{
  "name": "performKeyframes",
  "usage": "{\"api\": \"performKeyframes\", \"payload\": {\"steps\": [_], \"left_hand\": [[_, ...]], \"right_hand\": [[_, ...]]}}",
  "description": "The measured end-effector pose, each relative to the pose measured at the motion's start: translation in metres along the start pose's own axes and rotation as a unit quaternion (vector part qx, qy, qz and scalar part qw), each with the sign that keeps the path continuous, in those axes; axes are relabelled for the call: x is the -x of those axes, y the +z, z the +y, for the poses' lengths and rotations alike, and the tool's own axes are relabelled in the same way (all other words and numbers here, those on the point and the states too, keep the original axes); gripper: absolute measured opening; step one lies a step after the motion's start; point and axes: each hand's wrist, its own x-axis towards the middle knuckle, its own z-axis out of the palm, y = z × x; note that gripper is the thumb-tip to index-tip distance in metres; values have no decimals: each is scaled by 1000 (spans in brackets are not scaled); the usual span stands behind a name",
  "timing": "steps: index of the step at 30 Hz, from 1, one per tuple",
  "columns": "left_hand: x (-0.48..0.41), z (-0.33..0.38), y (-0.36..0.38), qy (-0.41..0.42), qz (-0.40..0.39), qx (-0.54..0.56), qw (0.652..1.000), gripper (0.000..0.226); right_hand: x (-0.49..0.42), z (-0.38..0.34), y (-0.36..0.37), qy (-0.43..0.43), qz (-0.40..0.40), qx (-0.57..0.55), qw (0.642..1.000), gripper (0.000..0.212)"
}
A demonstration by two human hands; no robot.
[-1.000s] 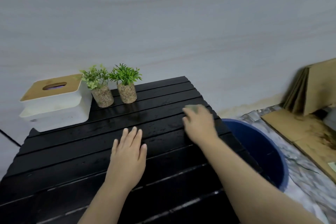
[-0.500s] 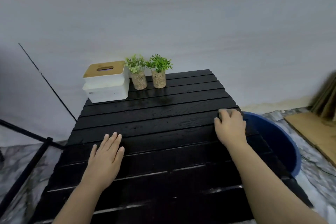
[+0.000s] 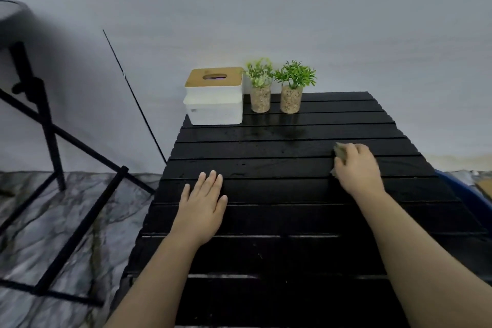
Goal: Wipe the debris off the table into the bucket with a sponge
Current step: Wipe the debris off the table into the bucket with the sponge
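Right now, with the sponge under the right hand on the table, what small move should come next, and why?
Probably drag the sponge to the right along the slats, toward the bucket at the table's right edge. The right hand presses it flat mid-table, the left hand steadies the top, and small specks lie near the sponge.

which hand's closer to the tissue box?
Left. The left hand lies flat on the table, nearer the tissue box; the right hand presses the sponge far right.

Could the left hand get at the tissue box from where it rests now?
Probably yes. The left hand lies flat on the table, and only bare slats lie between it and the tissue box.
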Motion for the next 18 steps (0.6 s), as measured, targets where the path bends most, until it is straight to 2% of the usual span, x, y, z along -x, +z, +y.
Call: {"api": "performKeyframes", "payload": {"steps": [2, 5, 8, 10, 11, 14, 16, 18], "left_hand": [[1, 0, -1, 5, -9, 5, 1000, 53], [11, -9, -10, 1, -7, 32, 999, 52], [41, -30, -17, -33, 33, 37, 998, 52], [67, -37, -15, -33, 38, 20, 999, 60], [77, -37, -13, -23, 37, 15, 999, 70], [93, -34, -3, -8, 17, 23, 1000, 84], [94, -33, 3, -3, 24, 16, 1000, 80], [95, -33, 6, -4, 27, 3, 1000, 67]], "right_hand": [[3, -10, 8, 5, 12, -9, 1000, 35], [41, -75, 37, -137, -22, -22, 990, 38], [106, -141, 56, -297, -97, -74, 947, 37], [131, -153, 52, -363, -122, -105, 918, 34], [130, -147, 46, -364, -125, -116, 916, 32], [106, -97, 23, -251, -105, -75, 959, 29], [90, -48, 2, -121, -42, -2, 992, 30], [93, -21, -17, -4, 0, 14, 1000, 32]]}}
